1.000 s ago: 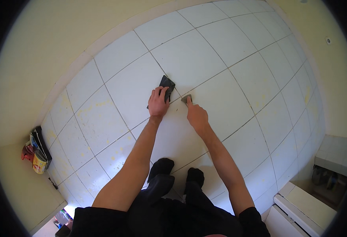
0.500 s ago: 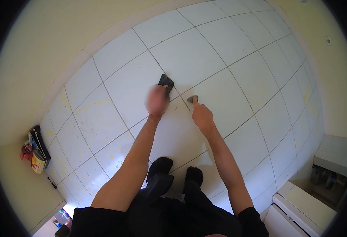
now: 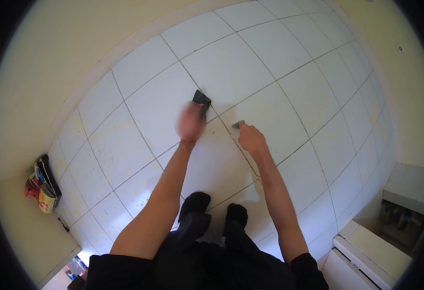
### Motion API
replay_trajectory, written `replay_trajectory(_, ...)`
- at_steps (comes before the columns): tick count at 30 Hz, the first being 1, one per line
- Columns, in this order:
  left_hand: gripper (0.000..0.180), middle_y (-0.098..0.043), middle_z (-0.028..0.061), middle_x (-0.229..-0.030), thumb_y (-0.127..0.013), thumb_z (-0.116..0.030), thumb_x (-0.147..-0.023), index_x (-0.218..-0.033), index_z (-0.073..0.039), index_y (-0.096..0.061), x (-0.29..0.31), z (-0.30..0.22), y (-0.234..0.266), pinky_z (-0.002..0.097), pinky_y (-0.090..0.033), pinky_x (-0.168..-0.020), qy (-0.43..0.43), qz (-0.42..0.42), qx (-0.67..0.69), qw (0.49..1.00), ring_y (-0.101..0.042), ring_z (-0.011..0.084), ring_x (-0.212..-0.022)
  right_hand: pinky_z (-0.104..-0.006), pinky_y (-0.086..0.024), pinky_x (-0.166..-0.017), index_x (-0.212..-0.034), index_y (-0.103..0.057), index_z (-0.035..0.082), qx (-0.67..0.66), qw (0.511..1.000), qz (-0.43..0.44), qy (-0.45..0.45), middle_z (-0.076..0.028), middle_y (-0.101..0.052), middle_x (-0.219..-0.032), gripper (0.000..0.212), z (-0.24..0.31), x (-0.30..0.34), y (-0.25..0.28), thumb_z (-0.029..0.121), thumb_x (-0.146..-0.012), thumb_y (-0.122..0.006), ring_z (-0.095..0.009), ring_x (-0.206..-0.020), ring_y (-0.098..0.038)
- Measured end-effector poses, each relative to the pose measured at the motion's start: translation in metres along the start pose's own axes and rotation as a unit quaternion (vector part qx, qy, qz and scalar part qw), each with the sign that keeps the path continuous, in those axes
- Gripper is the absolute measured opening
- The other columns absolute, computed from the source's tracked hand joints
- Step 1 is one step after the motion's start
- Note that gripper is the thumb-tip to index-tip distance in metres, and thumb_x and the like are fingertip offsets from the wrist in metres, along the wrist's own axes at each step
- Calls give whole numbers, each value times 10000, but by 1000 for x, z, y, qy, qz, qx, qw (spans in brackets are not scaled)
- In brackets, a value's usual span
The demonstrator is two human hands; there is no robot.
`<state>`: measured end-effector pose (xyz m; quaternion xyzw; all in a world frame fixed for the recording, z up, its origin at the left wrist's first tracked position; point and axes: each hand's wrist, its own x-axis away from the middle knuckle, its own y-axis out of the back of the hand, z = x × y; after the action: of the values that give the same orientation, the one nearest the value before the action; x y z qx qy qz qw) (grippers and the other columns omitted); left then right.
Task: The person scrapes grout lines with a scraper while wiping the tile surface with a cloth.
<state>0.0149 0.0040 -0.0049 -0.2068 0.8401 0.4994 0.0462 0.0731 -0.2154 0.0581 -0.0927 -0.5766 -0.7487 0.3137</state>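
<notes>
My left hand (image 3: 190, 123), smeared by blur, is closed on a flat black object (image 3: 201, 97) whose kind I cannot make out. It is held above the white floor tiles, left of where several grout lines meet. To its right, my right hand (image 3: 252, 138) grips a small scraper (image 3: 236, 125) with a grey, roughly triangular blade; its handle is hidden in my fingers. The blade is just right of the dark grout line (image 3: 230, 133) that runs toward me. Whether it touches the tile I cannot tell.
My feet in black socks (image 3: 195, 205) stand on the tiles near the bottom. Yellowish specks (image 3: 106, 181) mark the floor at left and right. Against the left wall lie a yellow container (image 3: 47, 199) and a red item (image 3: 31, 187). A ledge (image 3: 373, 251) juts in at lower right.
My right hand has shifted slightly right and toward me with the scraper, and its blade is turned more sideways. The left hand and black object stay nearly in place.
</notes>
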Motion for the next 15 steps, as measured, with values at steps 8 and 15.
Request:
replay_trajectory(8, 529, -571, 51, -1166, -754, -44, -709, -1211, -148, -620, -2, -1, 1, 399, -522, -864, 3, 4, 1, 1000, -571, 279, -1044, -460, -581, -766, -1436, -433, 25, 30, 999, 16, 8, -249, -692, -975, 524, -10, -7, -3, 87, -919, -491, -375, -898, -708)
replay_trajectory(15, 542, -570, 49, -1172, -753, -46, -707, -1221, -150, -614, -1, 0, 0, 397, -522, -868, 3, 6, -7, 1000, -571, 279, -1048, -480, -565, -834, -1412, -466, 49, 32, 999, 8, -4, -208, -701, -1013, 523, 5, -13, 8, 65, -891, -503, -386, -965, -692)
